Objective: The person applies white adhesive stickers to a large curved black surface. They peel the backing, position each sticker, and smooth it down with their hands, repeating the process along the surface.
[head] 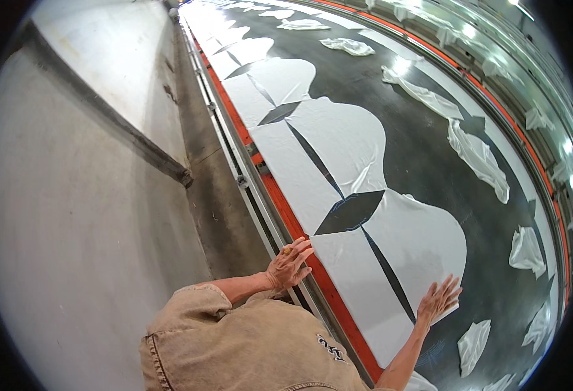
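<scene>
White cut fabric panels lie flat in a row along a long dark table (413, 161). My right hand (438, 299) rests palm down, fingers spread, on the rounded end of the nearest wide fabric panel (418, 239). Beside it, across a narrow dark gap, lies a straight-edged fabric panel (360, 283). My left hand (292, 264) is over the table's red edge strip (328, 281), its fingertips near the corner of that straight-edged panel; it holds nothing visible. A dark pointed opening (352, 211) with blue lines at its rim separates the nearest panels from the following pair (350, 141).
Metal rails (240, 178) run along the near table edge. A pale wall (81, 195) with a dark ledge stands at the left, above a narrow floor strip. Crumpled white fabric scraps (479, 156) are scattered over the table's far side, near another red strip (492, 95).
</scene>
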Action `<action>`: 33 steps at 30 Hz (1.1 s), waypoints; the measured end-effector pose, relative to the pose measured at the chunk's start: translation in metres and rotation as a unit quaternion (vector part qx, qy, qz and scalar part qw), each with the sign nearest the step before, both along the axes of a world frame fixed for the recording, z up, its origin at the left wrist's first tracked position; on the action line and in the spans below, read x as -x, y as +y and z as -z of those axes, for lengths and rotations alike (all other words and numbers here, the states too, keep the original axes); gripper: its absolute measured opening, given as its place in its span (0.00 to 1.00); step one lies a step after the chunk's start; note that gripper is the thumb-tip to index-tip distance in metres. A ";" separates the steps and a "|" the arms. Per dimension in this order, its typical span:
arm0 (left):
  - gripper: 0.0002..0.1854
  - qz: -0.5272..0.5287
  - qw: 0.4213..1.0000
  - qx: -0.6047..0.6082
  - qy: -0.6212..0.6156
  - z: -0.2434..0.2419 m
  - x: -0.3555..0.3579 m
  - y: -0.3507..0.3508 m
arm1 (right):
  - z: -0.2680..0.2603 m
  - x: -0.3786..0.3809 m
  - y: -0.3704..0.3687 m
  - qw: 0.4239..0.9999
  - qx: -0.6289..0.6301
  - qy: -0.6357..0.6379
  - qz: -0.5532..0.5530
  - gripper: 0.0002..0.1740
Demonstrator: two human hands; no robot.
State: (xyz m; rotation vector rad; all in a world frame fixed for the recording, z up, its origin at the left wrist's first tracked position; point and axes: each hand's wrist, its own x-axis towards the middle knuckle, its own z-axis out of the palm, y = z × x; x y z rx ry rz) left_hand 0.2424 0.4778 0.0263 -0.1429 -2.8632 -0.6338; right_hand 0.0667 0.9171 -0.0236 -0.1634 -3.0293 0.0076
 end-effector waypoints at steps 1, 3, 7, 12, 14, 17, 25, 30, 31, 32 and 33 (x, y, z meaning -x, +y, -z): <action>0.31 -0.003 1.000 0.004 0.000 0.000 -0.001 0.000 | 0.001 -0.003 0.003 0.998 -0.048 -0.041 0.025 0.34; 0.31 -0.001 1.000 0.006 -0.006 0.000 -0.002 0.001 | 0.002 -0.003 0.007 1.000 -0.005 -0.023 0.009 0.34; 0.32 0.006 1.000 0.018 -0.014 -0.002 -0.002 0.002 | 0.000 -0.015 0.013 0.999 0.035 0.003 0.031 0.36; 0.32 0.008 1.000 0.015 -0.002 -0.005 -0.006 0.003 | -0.009 -0.042 0.013 0.996 0.028 -0.074 0.038 0.36; 0.31 0.011 1.000 0.018 0.001 -0.005 -0.004 0.002 | -0.016 -0.047 0.009 0.997 0.036 -0.060 0.037 0.36; 0.31 0.009 1.000 0.004 0.022 -0.005 -0.004 0.002 | -0.021 -0.074 -0.018 0.999 0.024 -0.020 0.012 0.39; 0.30 0.022 0.996 0.082 0.042 0.015 -0.002 0.000 | -0.024 -0.154 -0.081 0.994 0.039 -0.021 -0.100 0.42; 0.29 0.074 0.997 0.020 0.017 0.013 0.006 -0.010 | -0.064 -0.241 -0.078 0.973 0.214 0.064 -0.061 0.41; 0.29 0.055 0.998 -0.039 -0.014 0.008 0.006 -0.005 | -0.071 -0.260 -0.069 0.965 0.241 0.095 -0.045 0.40; 0.28 0.048 0.995 -0.081 0.020 0.003 0.001 0.004 | -0.079 -0.279 -0.053 0.963 0.252 0.097 -0.011 0.39; 0.28 0.016 0.993 -0.119 0.009 -0.005 -0.009 0.010 | -0.082 -0.302 -0.036 0.963 0.247 0.111 0.008 0.39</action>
